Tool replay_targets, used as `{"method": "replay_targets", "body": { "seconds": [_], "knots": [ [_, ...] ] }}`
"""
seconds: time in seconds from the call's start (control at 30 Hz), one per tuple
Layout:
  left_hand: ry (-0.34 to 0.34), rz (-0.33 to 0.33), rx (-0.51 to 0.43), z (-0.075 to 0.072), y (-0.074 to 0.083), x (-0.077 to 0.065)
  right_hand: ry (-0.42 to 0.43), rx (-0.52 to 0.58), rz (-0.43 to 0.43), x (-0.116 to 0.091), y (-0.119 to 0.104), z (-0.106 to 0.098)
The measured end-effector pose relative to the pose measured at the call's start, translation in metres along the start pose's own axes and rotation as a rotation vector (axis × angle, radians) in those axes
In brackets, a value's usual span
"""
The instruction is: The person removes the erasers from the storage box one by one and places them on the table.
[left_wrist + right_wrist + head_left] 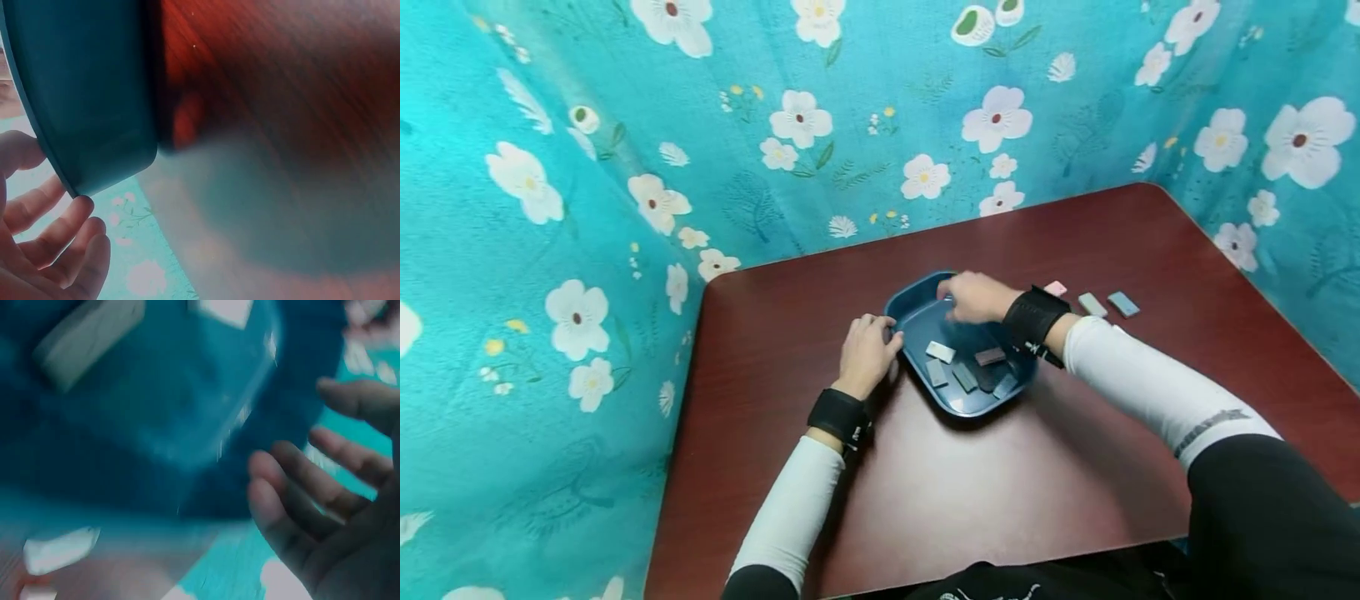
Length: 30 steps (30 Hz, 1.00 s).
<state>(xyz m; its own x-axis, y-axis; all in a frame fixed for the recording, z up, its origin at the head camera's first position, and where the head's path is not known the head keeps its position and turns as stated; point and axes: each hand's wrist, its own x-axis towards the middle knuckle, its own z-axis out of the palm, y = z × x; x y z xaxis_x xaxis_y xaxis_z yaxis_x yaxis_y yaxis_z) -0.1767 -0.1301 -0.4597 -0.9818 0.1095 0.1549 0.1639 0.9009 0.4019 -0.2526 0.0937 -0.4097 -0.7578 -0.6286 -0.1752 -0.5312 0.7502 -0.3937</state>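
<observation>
From the middle of the tray [921, 323], my left hand [863, 357] blocks nine o'clock, my right hand [979, 297] fills twelve to one, my right forearm [1150, 387] bars past three, inner blocks [964, 377] crowd six and outer blocks [1092, 305] two to three, while bare tabletop [943, 492] leaves passage beyond the six o'clock wall.

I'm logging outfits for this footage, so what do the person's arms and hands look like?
Both hands are bare. Each wrist wears a black strap, the left one with small white marks. White sleeves cover the forearms, the right one bearing a grey mark, and black sleeves show above them.
</observation>
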Motion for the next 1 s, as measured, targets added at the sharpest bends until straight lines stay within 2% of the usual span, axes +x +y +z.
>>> {"method": "replay_targets", "body": {
  "seconds": [0.1,0.17,0.27,0.47,0.6,0.77,0.9,1.0],
  "knots": [
    [-0.014,0.033,0.001,0.012,0.01,0.002,-0.127,-0.053,-0.076,0.002,-0.004,0.024],
    [-0.018,0.048,0.005,0.014,0.012,0.003,-0.179,-0.073,-0.111,0.001,-0.008,0.032],
    [-0.019,0.064,0.017,0.012,0.015,0.007,-0.21,-0.104,-0.117,0.001,-0.012,0.038],
    [-0.016,0.075,0.023,0.006,0.016,0.013,-0.203,-0.152,-0.13,0.006,-0.01,0.045],
    [-0.013,0.077,0.018,0.007,0.015,0.014,-0.161,-0.128,-0.137,0.008,-0.006,0.042],
    [-0.019,0.083,-0.002,0.01,0.014,0.013,-0.053,-0.034,-0.09,0.0,0.003,0.02],
    [-0.013,0.059,-0.02,0.009,0.007,0.009,0.047,0.055,0.006,-0.016,0.02,-0.01],
    [0.001,0.029,-0.039,0.008,-0.002,0.004,0.103,0.097,0.097,-0.032,0.045,-0.028]
  ]
}}
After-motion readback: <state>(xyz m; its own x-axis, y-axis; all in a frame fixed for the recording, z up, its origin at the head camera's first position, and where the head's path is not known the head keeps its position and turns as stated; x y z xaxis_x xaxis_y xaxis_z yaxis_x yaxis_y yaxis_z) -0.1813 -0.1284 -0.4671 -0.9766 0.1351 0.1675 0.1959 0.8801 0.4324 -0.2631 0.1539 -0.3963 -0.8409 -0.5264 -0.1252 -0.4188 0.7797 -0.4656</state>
